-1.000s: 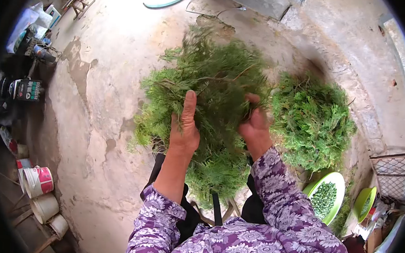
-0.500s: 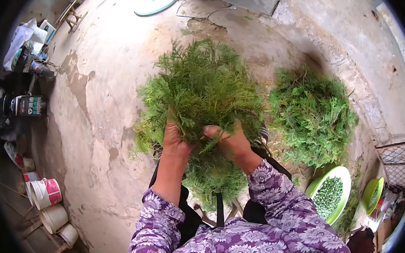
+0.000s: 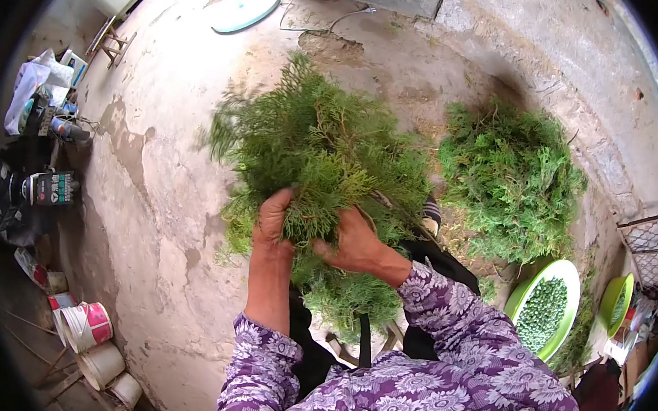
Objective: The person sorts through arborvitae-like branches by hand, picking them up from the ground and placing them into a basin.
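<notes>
A large bunch of green, scaly-leaved conifer branches [image 3: 326, 130] is held up in front of my knees. My left hand [image 3: 274, 219] is closed around foliage at the bunch's near left side, its fingertips hidden in the leaves. At the near right side my right hand [image 3: 357, 241] has its fingers curled into the sprigs, with the thumb pointing left. A bare woody stem [image 3: 389, 205] shows just beyond the right hand. Below both hands, more cut greenery [image 3: 357, 298] lies between my legs.
To the right, a heap of conifer branches [image 3: 511, 183] rests on the floor. Nearer stands a green basin [image 3: 567, 310] of small green pieces, with a second green basin [image 3: 615, 306] beyond it. White buckets [image 3: 88, 326] and a boxed item [image 3: 51, 188] line the left side.
The bunch has shifted left and turned, its left edge blurred by motion. Both hands show more clearly now, the left one slightly further left and the right one lower.
</notes>
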A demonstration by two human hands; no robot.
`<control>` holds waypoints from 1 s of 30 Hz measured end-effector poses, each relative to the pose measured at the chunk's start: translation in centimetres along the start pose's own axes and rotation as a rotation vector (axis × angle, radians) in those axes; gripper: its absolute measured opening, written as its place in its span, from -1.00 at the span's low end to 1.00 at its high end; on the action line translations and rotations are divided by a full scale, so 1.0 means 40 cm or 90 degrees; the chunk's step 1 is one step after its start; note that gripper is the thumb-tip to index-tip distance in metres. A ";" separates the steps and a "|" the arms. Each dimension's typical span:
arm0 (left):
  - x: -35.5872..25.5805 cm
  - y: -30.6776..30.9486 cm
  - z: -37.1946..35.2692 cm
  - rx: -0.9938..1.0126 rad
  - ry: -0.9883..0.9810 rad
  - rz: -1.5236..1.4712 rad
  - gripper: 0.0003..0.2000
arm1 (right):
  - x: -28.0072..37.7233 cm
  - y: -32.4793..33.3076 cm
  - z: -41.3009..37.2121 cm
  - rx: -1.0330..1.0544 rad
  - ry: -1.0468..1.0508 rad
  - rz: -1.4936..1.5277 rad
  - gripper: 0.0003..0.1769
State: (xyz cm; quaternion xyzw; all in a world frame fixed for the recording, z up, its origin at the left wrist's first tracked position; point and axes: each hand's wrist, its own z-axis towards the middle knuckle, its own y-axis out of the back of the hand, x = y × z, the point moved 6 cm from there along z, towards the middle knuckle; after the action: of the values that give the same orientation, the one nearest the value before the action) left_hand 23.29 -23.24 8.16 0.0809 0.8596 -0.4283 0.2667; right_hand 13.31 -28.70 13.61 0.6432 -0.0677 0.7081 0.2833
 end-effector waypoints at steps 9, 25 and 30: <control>-0.088 0.094 -0.003 -0.112 -0.177 -0.075 -0.84 | 0.020 -0.020 0.017 0.090 -0.003 0.030 -0.47; -0.130 0.155 -0.059 -0.315 -0.344 0.722 -0.58 | -0.085 0.179 0.079 -0.101 -0.260 0.304 -0.23; -0.093 0.029 -0.060 -0.148 -0.421 0.601 -0.62 | -0.104 0.135 0.080 -0.072 -0.261 0.212 -0.09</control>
State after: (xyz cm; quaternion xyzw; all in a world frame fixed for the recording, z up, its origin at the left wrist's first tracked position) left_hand 25.95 -20.31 10.48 0.2871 0.6433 -0.1684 0.6894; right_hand 13.53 -35.96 11.64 0.7363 -0.2677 0.5951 0.1790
